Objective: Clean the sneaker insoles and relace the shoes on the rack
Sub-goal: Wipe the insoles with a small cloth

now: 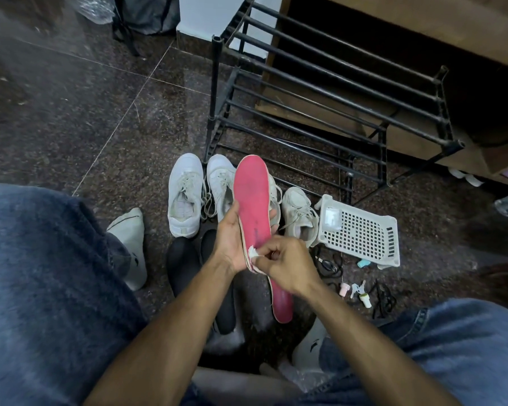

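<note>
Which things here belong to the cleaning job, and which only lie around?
For the job: pink insole in the left hand; white wipe pinched by the right hand; white sneakers; black insoles; shoe rack.

Lying about: white basket, small bottles, black cords, bag.

Home entryway: shoe rack [320,92], sneakers [185,194]

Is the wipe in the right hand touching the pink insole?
Touching. The head view shows the right hand pinching the white wipe against the pink insole.
</note>
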Demonstrator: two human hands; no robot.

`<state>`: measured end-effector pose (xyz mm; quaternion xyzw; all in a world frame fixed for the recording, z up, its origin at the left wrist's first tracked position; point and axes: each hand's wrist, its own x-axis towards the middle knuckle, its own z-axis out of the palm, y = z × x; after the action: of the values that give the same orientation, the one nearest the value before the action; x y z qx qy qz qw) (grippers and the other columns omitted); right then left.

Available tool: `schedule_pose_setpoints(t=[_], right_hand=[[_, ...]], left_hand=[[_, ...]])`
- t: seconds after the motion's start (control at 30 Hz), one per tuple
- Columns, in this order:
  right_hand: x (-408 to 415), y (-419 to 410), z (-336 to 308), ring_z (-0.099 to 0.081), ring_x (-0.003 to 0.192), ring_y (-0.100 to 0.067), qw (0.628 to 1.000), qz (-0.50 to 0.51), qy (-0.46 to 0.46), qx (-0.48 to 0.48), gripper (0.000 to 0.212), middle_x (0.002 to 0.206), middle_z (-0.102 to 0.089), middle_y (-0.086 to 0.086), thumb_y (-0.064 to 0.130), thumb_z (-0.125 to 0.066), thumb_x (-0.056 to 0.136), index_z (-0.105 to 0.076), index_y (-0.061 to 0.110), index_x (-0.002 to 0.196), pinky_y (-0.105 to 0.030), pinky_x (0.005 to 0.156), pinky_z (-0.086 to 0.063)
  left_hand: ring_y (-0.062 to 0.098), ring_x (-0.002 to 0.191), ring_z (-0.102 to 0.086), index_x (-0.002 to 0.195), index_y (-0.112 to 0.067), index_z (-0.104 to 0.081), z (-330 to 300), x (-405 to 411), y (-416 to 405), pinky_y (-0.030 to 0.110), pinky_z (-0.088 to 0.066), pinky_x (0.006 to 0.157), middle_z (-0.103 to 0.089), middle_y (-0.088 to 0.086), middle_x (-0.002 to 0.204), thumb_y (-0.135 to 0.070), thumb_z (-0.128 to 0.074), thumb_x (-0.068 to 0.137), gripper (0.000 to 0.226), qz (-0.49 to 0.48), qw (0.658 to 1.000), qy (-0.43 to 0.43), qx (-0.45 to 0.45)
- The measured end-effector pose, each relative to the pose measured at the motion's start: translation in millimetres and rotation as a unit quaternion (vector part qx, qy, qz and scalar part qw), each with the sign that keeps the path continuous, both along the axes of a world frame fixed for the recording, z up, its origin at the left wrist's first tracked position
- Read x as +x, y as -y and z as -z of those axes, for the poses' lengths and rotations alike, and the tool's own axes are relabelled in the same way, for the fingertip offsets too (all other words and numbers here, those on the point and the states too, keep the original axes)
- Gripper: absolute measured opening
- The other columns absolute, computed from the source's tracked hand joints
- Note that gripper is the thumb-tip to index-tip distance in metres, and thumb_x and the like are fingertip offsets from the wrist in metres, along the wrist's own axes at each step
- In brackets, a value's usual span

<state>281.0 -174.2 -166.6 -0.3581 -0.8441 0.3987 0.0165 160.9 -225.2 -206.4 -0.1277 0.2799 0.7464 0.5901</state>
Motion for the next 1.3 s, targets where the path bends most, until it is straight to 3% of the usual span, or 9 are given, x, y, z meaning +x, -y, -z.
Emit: schedule_pose_setpoints(t=[0.1, 0.23, 0.43, 0.6, 0.8, 0.9, 1.1, 1.2, 1.3], right_hand=[[3, -6, -8, -0.051, 0.05, -0.004, 0.978, 0.078, -0.089, -0.172, 0.014, 0.067, -0.066, -0.005, -0.003, -0.073, 0.077, -0.073, 0.01, 0.073, -0.02, 0.051, -0.042], [7, -3, -20, -0.048, 0.047, -0.009, 0.951, 0.122, -0.176, -0.224, 0.015, 0.068, -0.062, -0.014, -0.008, -0.071, 0.078, -0.071, 0.006, 0.074, -0.018, 0.041, -0.038], [3, 10, -8, -0.056, 0.068, 0.0, 0.989, 0.015, -0.143, -0.021, 0.014, 0.085, -0.066, 0.006, 0.01, -0.074, 0.08, -0.075, 0.01, 0.093, -0.016, 0.069, -0.045], [-6, 23, -13, -0.065, 0.083, -0.021, 0.976, -0.077, -0.041, 0.199, 0.03, 0.105, -0.068, 0.005, 0.02, -0.066, 0.084, -0.068, 0.022, 0.114, -0.032, 0.076, -0.053], [-48, -21, -36, -0.065, 0.098, -0.029, 0.962, -0.029, 0.045, 0.267, 0.029, 0.12, -0.064, 0.0, 0.022, -0.053, 0.096, -0.064, 0.024, 0.122, -0.037, 0.084, -0.049], [-56, -38, -36, -0.062, 0.105, -0.027, 0.968, 0.023, 0.043, 0.244, 0.028, 0.123, -0.065, 0.002, 0.025, -0.057, 0.093, -0.066, 0.028, 0.12, -0.035, 0.088, -0.047], [-30, -26, -29, -0.066, 0.09, -0.021, 0.976, -0.081, 0.03, 0.202, 0.019, 0.108, -0.069, 0.008, 0.024, -0.062, 0.09, -0.071, 0.027, 0.106, -0.036, 0.082, -0.052], [-42, -57, -30, -0.065, 0.094, -0.027, 0.966, -0.031, 0.037, 0.252, 0.018, 0.109, -0.068, 0.002, 0.023, -0.057, 0.092, -0.07, 0.025, 0.104, -0.04, 0.082, -0.052], [-56, -79, -34, -0.062, 0.097, -0.029, 0.964, 0.036, 0.043, 0.261, 0.015, 0.106, -0.067, 0.001, 0.024, -0.06, 0.09, -0.071, 0.023, 0.1, -0.039, 0.082, -0.05]], left_hand=[[0.031, 0.078, -0.062, 0.094, -0.005, -0.077, -4, -2, 0, 0.038, -0.054, 0.076, -0.069, 0.018, 0.098, -0.049, -0.043, 0.092, 0.055, 0.01, 1.0, -0.02, 0.012], [0.023, 0.072, -0.064, 0.102, 0.0, -0.072, -11, -9, 3, 0.03, -0.052, 0.066, -0.066, 0.016, 0.099, -0.039, -0.048, 0.082, 0.051, -0.013, 0.999, -0.022, 0.048], [0.025, 0.068, -0.063, 0.102, -0.003, -0.062, -15, -7, 1, 0.035, -0.051, 0.069, -0.065, 0.014, 0.077, -0.061, -0.047, 0.085, 0.062, -0.023, 0.998, -0.017, 0.052], [0.029, 0.068, -0.068, 0.116, -0.003, -0.062, -11, -6, 1, 0.034, -0.057, 0.063, -0.067, 0.023, 0.099, -0.055, -0.04, 0.094, 0.06, -0.002, 0.999, -0.004, 0.046], [0.028, 0.099, -0.062, 0.117, -0.009, -0.066, -10, 17, -4, 0.041, -0.046, 0.095, -0.068, 0.013, 0.102, -0.047, -0.052, 0.089, 0.049, 0.033, 0.999, -0.021, 0.028], [0.026, 0.093, -0.062, 0.115, -0.013, -0.066, -8, 20, -5, 0.038, -0.048, 0.082, -0.067, 0.012, 0.101, -0.047, -0.052, 0.086, 0.047, 0.043, 0.998, -0.039, 0.02], [0.027, 0.083, -0.067, 0.106, -0.007, -0.071, -1, 18, -6, 0.038, -0.052, 0.081, -0.07, 0.015, 0.092, -0.049, -0.046, 0.093, 0.05, 0.054, 0.998, -0.03, 0.002], [0.025, 0.068, -0.055, 0.101, -0.011, -0.073, -4, 26, -9, 0.032, -0.047, 0.058, -0.066, 0.013, 0.081, -0.052, -0.053, 0.087, 0.048, 0.088, 0.992, -0.092, -0.01], [0.027, 0.068, -0.049, 0.105, -0.008, -0.071, -5, 25, -7, 0.03, -0.044, 0.053, -0.065, 0.016, 0.08, -0.051, -0.053, 0.086, 0.05, 0.102, 0.99, -0.102, -0.007]])
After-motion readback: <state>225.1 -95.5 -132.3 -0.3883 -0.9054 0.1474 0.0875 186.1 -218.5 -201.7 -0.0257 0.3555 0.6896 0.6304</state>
